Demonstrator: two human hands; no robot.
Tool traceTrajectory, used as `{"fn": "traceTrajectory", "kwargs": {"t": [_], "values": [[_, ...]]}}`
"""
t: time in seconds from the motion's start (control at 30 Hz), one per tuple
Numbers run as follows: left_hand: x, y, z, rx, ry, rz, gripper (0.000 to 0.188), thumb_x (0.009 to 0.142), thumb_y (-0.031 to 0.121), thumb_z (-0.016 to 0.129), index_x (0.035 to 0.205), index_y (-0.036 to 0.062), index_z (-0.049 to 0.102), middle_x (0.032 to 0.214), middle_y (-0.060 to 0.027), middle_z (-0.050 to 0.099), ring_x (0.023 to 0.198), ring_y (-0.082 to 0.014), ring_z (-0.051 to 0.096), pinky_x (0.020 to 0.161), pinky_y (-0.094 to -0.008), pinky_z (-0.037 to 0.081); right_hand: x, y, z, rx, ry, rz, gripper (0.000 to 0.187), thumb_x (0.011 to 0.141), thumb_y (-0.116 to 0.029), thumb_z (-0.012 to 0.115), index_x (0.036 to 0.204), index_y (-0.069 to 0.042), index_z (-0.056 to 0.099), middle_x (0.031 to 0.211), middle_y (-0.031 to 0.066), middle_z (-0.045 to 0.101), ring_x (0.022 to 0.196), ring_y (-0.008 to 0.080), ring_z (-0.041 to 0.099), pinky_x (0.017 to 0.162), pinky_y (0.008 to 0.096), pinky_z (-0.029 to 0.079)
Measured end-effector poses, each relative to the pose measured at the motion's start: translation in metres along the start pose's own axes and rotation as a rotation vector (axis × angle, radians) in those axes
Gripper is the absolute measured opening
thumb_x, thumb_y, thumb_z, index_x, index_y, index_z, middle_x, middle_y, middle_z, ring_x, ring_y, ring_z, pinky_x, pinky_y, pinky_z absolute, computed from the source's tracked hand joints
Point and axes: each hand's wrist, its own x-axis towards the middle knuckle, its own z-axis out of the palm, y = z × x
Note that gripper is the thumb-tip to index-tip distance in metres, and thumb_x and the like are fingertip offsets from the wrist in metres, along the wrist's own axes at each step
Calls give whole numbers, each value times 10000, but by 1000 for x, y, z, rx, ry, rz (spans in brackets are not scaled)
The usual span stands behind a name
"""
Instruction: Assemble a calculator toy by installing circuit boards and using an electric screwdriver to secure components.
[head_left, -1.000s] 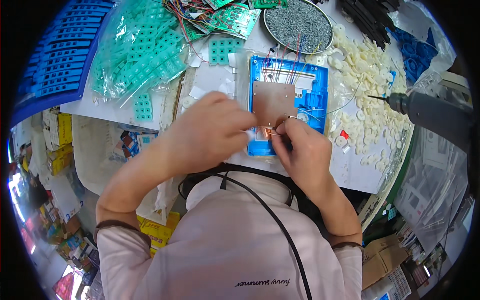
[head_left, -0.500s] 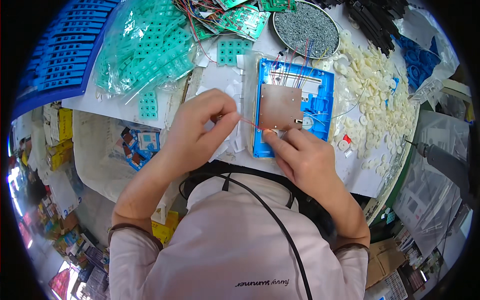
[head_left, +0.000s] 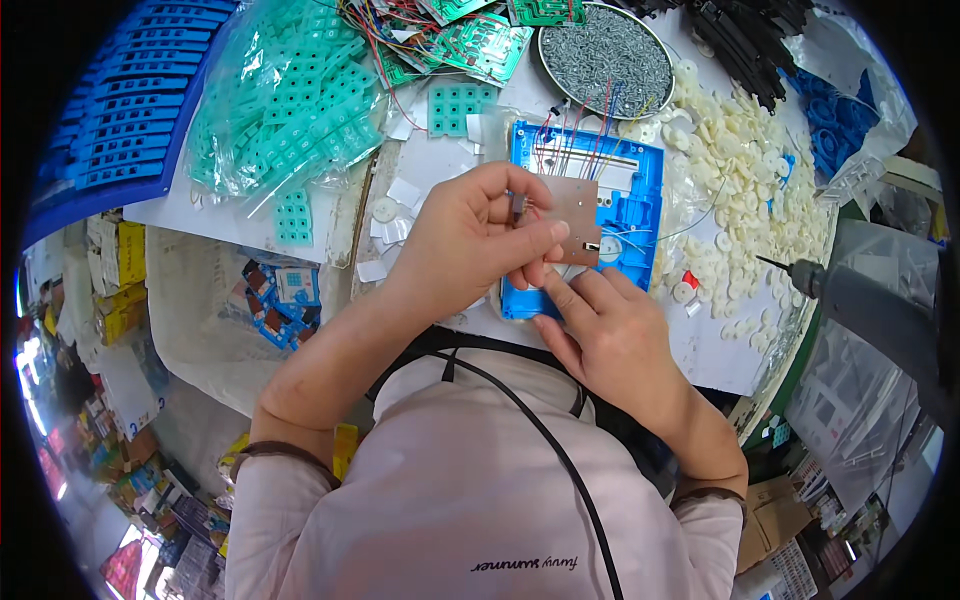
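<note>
At the near edge of the bench (head_left: 705, 350), two bare hands meet over one open blue plastic housing (head_left: 651, 200), with one brown circuit board (head_left: 580, 215) lying in it. The left hand (head_left: 470, 235) is closed on what looks like one small dark part (head_left: 519, 205), a thin reddish wire beside it, above the board's left side. The right hand (head_left: 615, 325) has its fingertips by the board's near edge, next to the left fingers; whether they pinch anything, I cannot tell. The step in hand looks to be fine wire handling at that edge; the next move would seem to call for a light pinch and a steady housing.

Toward the bench's right edge, one grey power screwdriver (head_left: 860, 310) points its bit inward, near one red piece (head_left: 690, 280) and cream round discs (head_left: 740, 160), too many to count. To the left lie two loose green keypad sheets (head_left: 293, 217) and one clear bag (head_left: 252, 195) of more. Along the far edge are one round tray (head_left: 541, 52) of countless small screws (head_left: 600, 55) and at least four green circuit boards (head_left: 490, 45).
</note>
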Motion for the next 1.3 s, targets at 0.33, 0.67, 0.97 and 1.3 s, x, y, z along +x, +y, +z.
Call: {"fn": "traceTrajectory", "kwargs": {"t": [0.33, 0.67, 0.97, 1.3], "values": [[-7, 5, 8, 128, 67, 179, 399, 971, 40, 672, 1328, 48, 494, 865, -67, 708, 645, -84, 642, 583, -212, 499, -4, 0, -6, -70, -141, -68, 600, 790, -210, 809, 1347, -59, 644, 916, 76, 581, 780, 257, 566, 659, 370, 504], [-9, 3, 13, 850, -380, 465, 537, 927, 47, 675, 1420, 73, 463, 792, -103, 648, 681, -274, 648, 623, -353, 498, -19, 20, -24, 385, 214, 208, 359, 790, -19, 765, 1145, -23, 714, 965, 127, 674, 806, 286, 665, 685, 373, 557], [2, 11, 23, 866, -530, 276, 834, 917, 26, 667, 1625, 75, 229, 866, -92, 688, 712, -240, 664, 660, -342, 514, -16, 29, -30, 321, 204, 7, 280, 785, 24, 756, 1050, -35, 690, 997, 114, 702, 873, 311, 674, 744, 403, 554], [-14, 3, -9, 864, 18, 641, 324, 869, -78, 617, 1177, 21, 643, 988, -112, 699, 806, -241, 672, 705, -342, 537, -13, 28, -21, 288, 194, 115, 282, 788, 40, 738, 1053, -42, 691, 991, 100, 682, 790, 259, 668, 655, 326, 541]]}}
